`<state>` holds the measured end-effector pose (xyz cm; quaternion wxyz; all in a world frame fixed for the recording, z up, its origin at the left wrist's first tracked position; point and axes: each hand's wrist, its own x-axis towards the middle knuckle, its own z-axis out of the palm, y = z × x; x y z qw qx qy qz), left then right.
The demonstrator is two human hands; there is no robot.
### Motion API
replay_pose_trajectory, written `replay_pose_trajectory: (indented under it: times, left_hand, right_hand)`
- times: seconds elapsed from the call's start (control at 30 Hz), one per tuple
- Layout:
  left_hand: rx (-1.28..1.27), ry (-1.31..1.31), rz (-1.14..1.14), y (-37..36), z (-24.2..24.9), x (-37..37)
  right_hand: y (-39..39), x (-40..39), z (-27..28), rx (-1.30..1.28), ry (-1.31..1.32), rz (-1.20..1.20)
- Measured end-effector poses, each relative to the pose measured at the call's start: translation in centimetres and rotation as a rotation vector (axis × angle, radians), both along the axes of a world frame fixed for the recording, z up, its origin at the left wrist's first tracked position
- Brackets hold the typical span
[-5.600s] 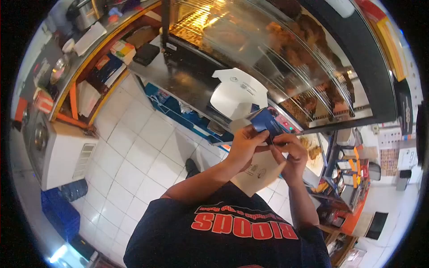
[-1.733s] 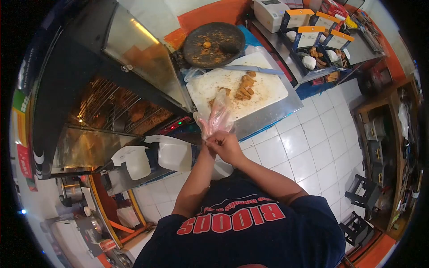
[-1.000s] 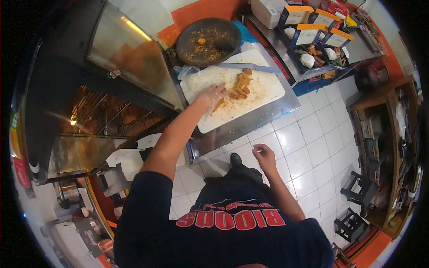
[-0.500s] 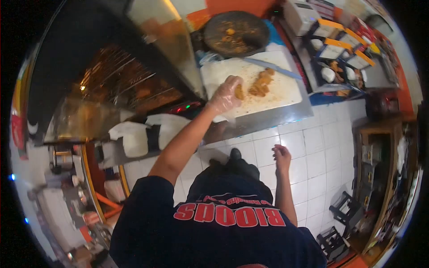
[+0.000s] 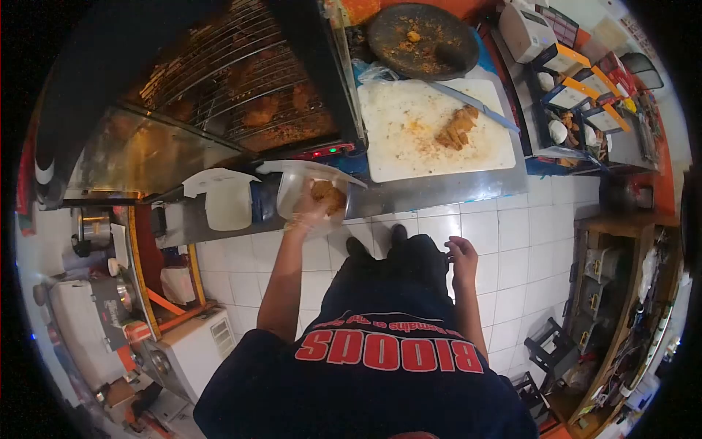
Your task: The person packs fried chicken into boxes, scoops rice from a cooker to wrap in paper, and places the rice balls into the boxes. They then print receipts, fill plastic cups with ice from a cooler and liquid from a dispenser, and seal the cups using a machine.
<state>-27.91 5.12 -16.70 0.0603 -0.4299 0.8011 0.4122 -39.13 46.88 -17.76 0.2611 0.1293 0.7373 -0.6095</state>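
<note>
Golden-brown, crumb-coated chicken (image 5: pixel 333 197) is sitting inside an open white paper box (image 5: pixel 287 192) just left of centre in the frame. I'm seeing the left hand (image 5: pixel 310 211), in a clear plastic glove, reaching into that box, right at the chicken; blur is keeping me from telling whether its fingers are gripping or letting go. So one portion is lying within the box walls, and the flaps are standing open, the closing not done.

A second open white paper box (image 5: pixel 228 206) is standing beside it on the left, its flaps also spread. Toward the upper right of centre, a sliced brown pile of chicken (image 5: pixel 458 129) is lying unboxed on a crumb-strewn white cutting board (image 5: pixel 387 150), with a long blue-grey knife (image 5: pixel 479 103) resting across the board's edge. Further on, dark boxes with orange-edged lids (image 5: pixel 574 91) are standing open in the upper right, already holding food. Browned pieces are filling a wire-racked heated cabinet (image 5: pixel 219 62) in the upper left. Over the floor, the bare right hand (image 5: pixel 462 257) is hanging with its fingers loosely parted, holding nothing I can make out.
</note>
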Motion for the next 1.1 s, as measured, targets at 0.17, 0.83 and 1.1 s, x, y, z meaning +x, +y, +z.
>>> replay_pose_trajectory:
  times: [0.17,0.83,1.1]
  left_hand:
    - [-0.692,0.201,-0.172,1.0,-0.7,3.1]
    - [-0.618,-0.333,-1.463,19.0,2.8,-43.9]
    - [-0.568,-0.063,-1.240,19.8,2.8,-42.7]
  right_hand:
    - [-0.3,-4.7,1.5,-0.082,-0.025,0.004]
    - [16.9,-29.6,-1.4,-0.007,0.050,0.024]
    - [15.9,-31.9,-2.9,-0.070,0.007,0.053]
